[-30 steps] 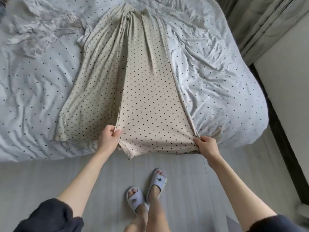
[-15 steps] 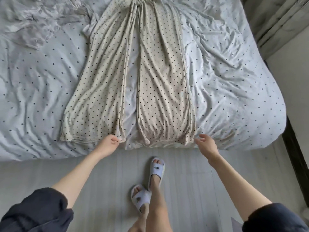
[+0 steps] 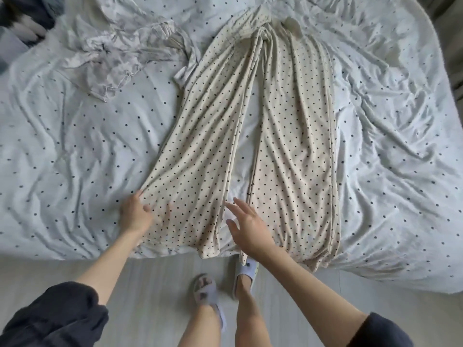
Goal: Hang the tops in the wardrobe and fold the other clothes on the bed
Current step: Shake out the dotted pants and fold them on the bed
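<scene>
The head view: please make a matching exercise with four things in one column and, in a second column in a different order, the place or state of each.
Things:
1. polka-dot trousers
2. left hand
3. right hand
4. crumpled pale garment

Places or states:
A. bunched at the far left part of the bed
B. fingers spread, over the gap between the two legs
C. spread out flat, legs pointing to the person
D. at the outer edge of the left leg, near the hem

Pairs: 1-C, 2-D, 3-B, 4-A
</scene>
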`<act>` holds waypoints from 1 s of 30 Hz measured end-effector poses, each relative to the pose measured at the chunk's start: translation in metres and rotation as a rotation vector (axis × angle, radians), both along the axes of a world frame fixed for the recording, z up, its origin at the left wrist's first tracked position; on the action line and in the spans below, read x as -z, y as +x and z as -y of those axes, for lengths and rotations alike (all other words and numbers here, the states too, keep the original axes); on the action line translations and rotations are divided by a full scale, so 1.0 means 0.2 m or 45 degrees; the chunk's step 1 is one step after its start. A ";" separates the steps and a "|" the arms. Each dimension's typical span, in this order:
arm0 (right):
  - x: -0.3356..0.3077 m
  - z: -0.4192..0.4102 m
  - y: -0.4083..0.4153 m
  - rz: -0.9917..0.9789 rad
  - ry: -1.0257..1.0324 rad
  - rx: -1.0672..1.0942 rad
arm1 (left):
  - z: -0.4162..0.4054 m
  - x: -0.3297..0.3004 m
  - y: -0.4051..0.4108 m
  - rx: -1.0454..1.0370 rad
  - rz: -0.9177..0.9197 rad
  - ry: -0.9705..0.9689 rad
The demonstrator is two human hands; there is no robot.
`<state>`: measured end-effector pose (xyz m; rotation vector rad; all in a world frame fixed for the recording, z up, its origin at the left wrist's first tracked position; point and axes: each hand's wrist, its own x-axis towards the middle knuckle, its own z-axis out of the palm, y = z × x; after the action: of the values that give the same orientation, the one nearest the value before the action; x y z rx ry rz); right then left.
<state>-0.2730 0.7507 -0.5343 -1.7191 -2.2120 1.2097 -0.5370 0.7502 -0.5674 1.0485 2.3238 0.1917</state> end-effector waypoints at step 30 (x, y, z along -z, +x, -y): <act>-0.10 0.02 0.62 -0.926 -0.787 1.113 | 0.04 -0.32 0.96 0.862 0.867 -0.037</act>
<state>-0.1496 0.7459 -0.5152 -1.6692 -0.5882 1.8679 -0.3453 0.7432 -0.5038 1.4183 1.2921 0.2022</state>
